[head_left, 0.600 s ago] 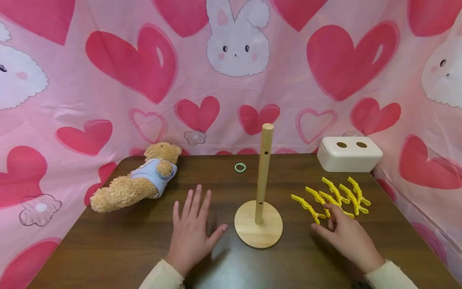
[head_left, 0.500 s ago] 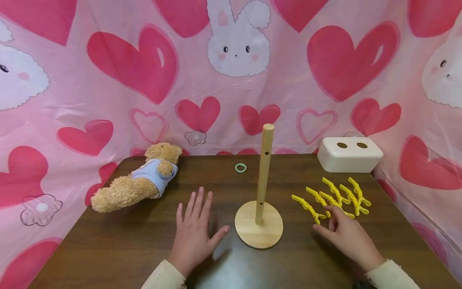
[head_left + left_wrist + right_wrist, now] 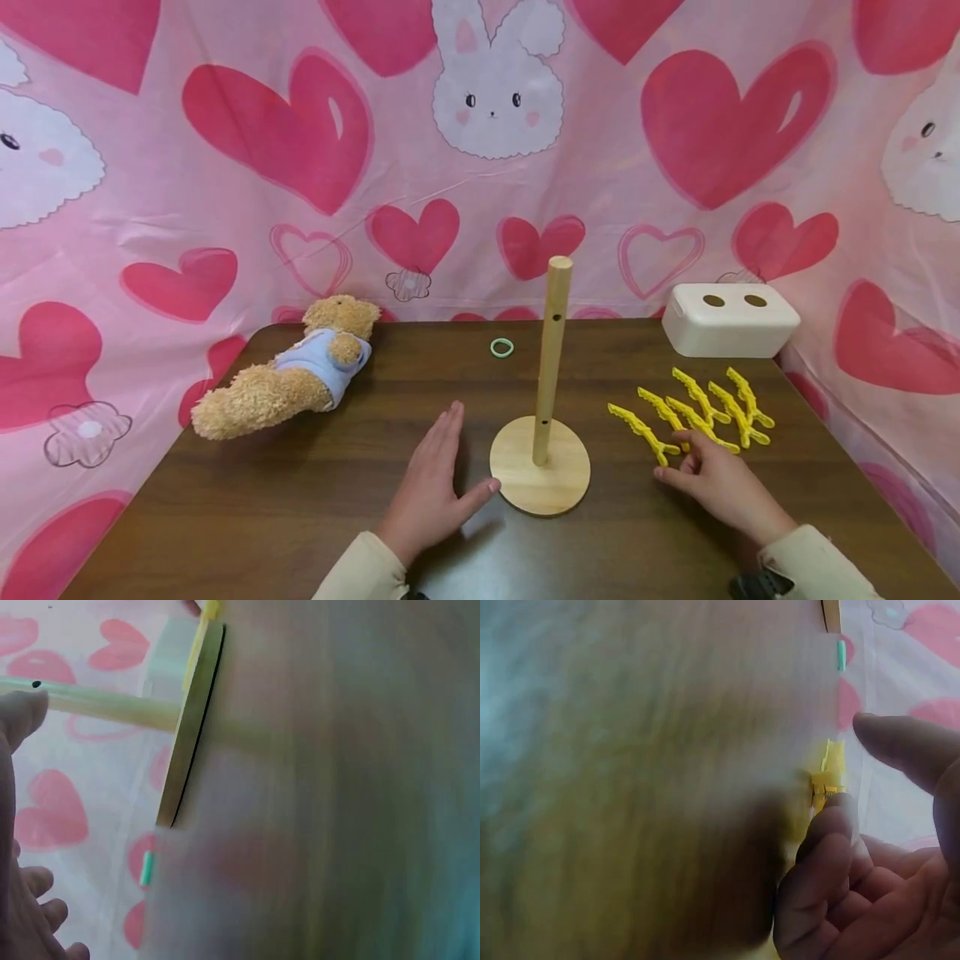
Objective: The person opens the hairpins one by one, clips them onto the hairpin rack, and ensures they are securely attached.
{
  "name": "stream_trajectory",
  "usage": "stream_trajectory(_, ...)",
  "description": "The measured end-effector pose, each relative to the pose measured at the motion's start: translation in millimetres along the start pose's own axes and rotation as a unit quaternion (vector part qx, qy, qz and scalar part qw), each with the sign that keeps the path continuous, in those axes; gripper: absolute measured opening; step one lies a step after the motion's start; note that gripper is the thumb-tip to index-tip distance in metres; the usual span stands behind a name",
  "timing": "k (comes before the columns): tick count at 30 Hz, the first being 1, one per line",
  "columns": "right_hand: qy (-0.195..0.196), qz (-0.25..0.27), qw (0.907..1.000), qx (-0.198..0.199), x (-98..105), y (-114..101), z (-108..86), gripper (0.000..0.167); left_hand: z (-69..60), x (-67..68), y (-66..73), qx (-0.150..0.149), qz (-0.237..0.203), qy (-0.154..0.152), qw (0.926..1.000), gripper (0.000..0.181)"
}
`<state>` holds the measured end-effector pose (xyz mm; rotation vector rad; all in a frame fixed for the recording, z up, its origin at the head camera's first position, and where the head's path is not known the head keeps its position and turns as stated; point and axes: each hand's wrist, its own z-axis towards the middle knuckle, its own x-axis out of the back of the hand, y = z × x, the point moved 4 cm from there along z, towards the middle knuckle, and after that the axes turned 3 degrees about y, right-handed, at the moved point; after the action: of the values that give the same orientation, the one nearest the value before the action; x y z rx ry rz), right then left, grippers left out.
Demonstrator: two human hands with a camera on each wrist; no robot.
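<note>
Teddy bear [image 3: 311, 371], a single one in a pale blue shirt, lies at the far left of the dark wooden counter [image 3: 225, 525], its head toward the back and its legs slanting toward the near left. Next comes the person's left hand [image 3: 431, 492], its grip wide and holding nothing: the fingers point away from the body, and the thumb reaches to the edge of the wooden stand; contact there cannot be told. Farther back lies one mint-green ring [image 3: 502, 356]. The stand [image 3: 525, 479], also one, has a round base and one upright dowel [image 3: 551, 358] with two dark holes visible, its long axis vertical. To its right lie six yellow hair clips [image 3: 639, 428], their long axes running roughly parallel from far left to near right, toothed tips pointing far left. The person's right hand [image 3: 723, 483] is at their near ends, fingers curled, thumb apart, its grip moderately wide with no clip pinched. Behind them sits one white box [image 3: 727, 333] with two round holes.
</note>
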<state>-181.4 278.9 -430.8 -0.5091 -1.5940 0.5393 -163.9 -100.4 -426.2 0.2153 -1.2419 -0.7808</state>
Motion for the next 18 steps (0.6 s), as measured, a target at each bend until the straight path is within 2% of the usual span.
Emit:
stream_trajectory(7, -0.004, -0.025, 0.9994, -0.024, 3, 2, 9.0, 0.078, 6.9, -22.8, 2.5, 0.030, -0.051, -0.038, 0.9975, 0.108)
stream_trajectory(12, -0.026, -0.035, 0.9977, -0.052, 3, 5, 11.8, 0.084, 10.6, -36.0, 4.2, 0.049, -0.079, -0.063, 0.9937, 0.110)
stream_trajectory(18, -0.033, -0.042, 0.9967, -0.061, 3, 8, 12.7, 0.080, 13.0, -47.4, 4.0, 0.050, -0.073, -0.070, 0.9936, 0.110)
